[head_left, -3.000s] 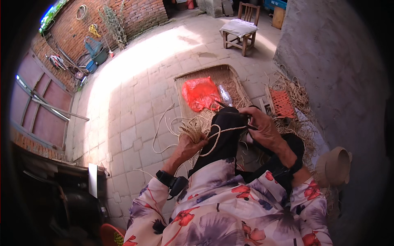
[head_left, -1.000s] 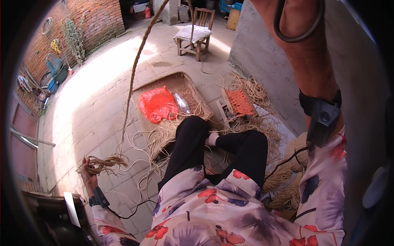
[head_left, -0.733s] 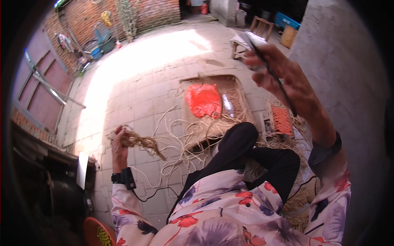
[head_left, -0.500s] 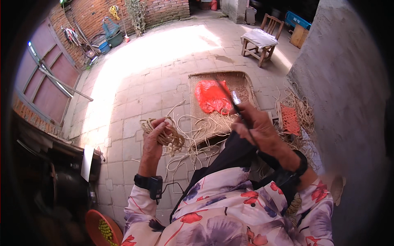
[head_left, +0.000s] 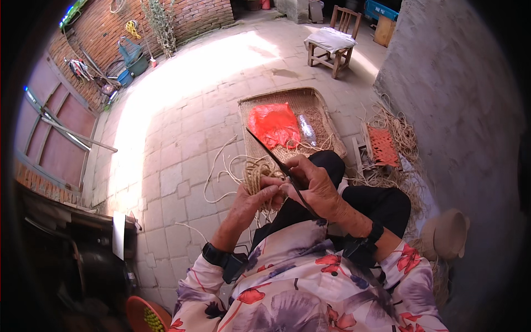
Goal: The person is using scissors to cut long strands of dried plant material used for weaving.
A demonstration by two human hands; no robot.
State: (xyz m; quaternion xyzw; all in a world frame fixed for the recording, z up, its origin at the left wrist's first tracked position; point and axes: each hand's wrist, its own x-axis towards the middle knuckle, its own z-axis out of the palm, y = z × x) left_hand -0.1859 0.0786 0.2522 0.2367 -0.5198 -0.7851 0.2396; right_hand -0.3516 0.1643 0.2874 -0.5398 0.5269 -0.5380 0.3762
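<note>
My left hand (head_left: 255, 196) grips a bundled coil of tan cord (head_left: 257, 172) in front of my lap. Right beside it, my right hand (head_left: 316, 187) is closed around a long, thin, dark pointed tool (head_left: 267, 148), whose tip slants up and to the left past the coil. The fingertips of both hands meet at the coil's right side, and the exact contact there is hidden. Loose strands of cord (head_left: 213, 166) trail from the coil down to the paving. Whether the tool is a blade or a needle I cannot make out.
Ahead lies a shallow woven tray (head_left: 243, 124) with a red plastic bag (head_left: 272, 124) and a clear bottle (head_left: 307, 130). At right are an orange woven piece (head_left: 383, 147) and heaped cord (head_left: 405, 133) by a grey wall (head_left: 453, 110). A wooden chair (head_left: 336, 47) stands farther off.
My hands have come together: the left moved right with the coil, and the right moved left and down with the dark tool. The view has shifted slightly.
</note>
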